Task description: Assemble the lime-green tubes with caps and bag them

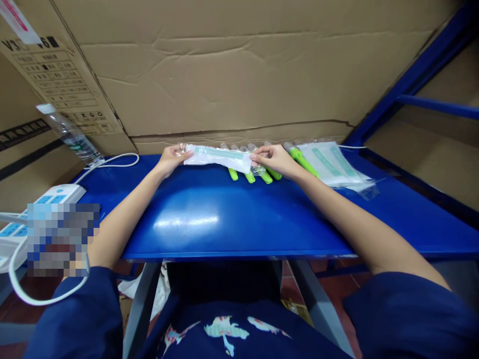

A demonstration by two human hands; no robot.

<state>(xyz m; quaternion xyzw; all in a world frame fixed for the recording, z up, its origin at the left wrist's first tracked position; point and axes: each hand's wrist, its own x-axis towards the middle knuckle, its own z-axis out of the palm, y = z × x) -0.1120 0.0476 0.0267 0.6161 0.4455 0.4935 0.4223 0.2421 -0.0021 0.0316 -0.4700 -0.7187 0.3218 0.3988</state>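
Stretched between my two hands is a clear plastic packet (220, 156) with a white and pale green insert, held above the far part of the blue table. Its left end is pinched by my left hand (172, 160), thumb on top. My right hand (275, 158) pinches the other end between thumb and fingers. Behind and below the packet lie several bright green tools (266, 176) with clear tips, partly covered by it and by my right hand; I cannot tell their kind. Another green one (304, 162) rests right of that hand, against a stack of similar white-and-green packets (333, 163).
A blue table (232, 219) meets a tall cardboard wall (232, 89). At left stand a clear water bottle (77, 137) and a white power strip (63, 194) with white cables. A blue metal frame (407, 85) rises at right.
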